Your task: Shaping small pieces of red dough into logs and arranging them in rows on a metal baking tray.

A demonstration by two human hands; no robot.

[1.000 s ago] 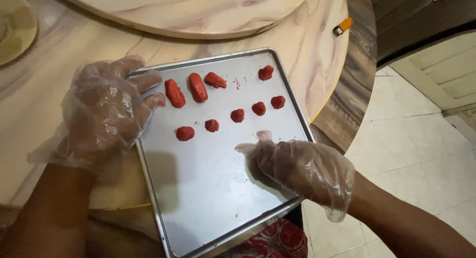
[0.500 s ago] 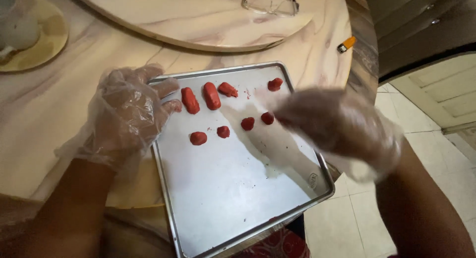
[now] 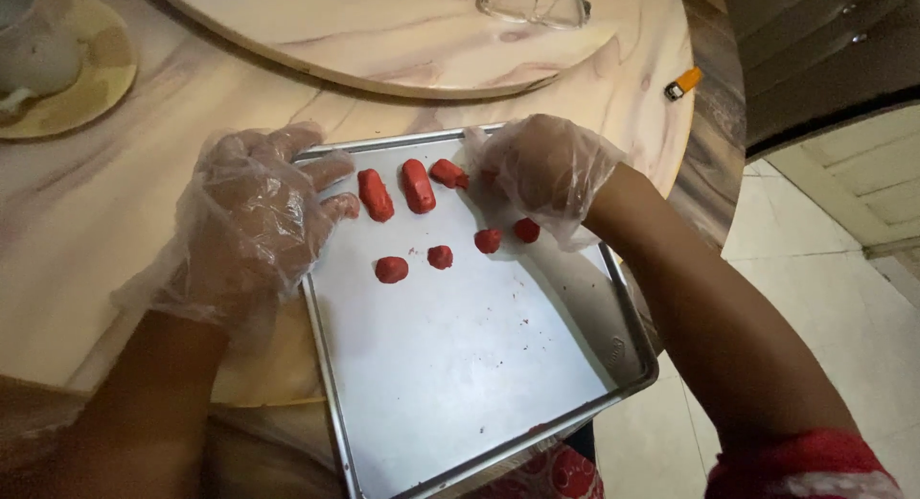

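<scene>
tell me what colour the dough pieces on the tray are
Red, seen in the head view: the dough pieces lie on the silver tray, between the gloved hands.

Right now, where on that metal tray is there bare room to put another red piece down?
The near half of the baking tray is bare, from below the four small red balls down to the near rim. The far end is crowded: three red logs, the right hand over the far right corner, and the left hand on the left rim.
</scene>
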